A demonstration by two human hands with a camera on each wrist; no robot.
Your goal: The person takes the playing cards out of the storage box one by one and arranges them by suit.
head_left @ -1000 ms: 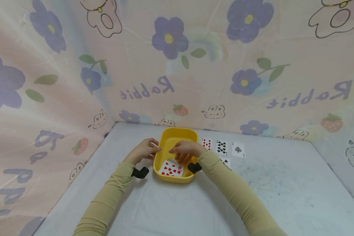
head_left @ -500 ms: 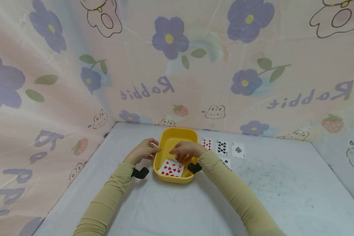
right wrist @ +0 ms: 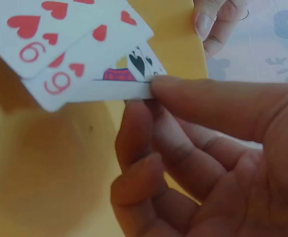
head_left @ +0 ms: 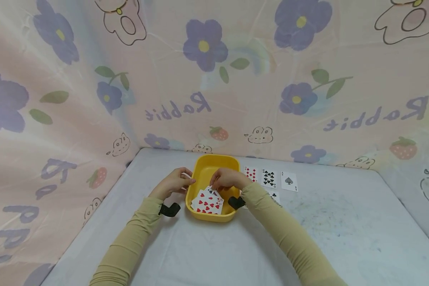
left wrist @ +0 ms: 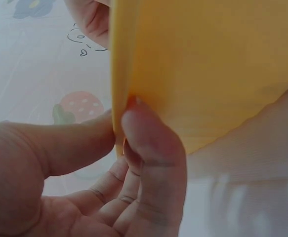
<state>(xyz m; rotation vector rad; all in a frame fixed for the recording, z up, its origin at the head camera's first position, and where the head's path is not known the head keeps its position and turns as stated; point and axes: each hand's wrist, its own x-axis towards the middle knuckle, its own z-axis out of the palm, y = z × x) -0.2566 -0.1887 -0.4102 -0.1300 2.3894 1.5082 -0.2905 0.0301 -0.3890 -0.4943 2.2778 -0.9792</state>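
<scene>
A yellow plastic tray [head_left: 216,217] stands on the white table. My left hand [head_left: 173,183] pinches its left rim; the left wrist view shows the thumb [left wrist: 79,148] and index finger on either side of the wall. Inside the tray, several playing cards lie overlapping at the near end, with heart cards [head_left: 207,204] on top. My right hand [head_left: 229,178] reaches over the tray. Its thumb and fingers pinch the edge of a face-up spade playing card [right wrist: 118,74], which is partly tucked under the heart cards in the right wrist view.
On the table right of the tray lie a diamond card [head_left: 250,173], a club card [head_left: 269,178] and an ace of spades [head_left: 288,181]. Nearer, another club card [head_left: 273,196] is partly hidden by the right sleeve. A printed cloth [head_left: 236,99] hangs behind the table.
My right fingers have drawn together and lifted slightly, now pinching the spade card, which shows above the heart cards. The left hand and tray have stayed put.
</scene>
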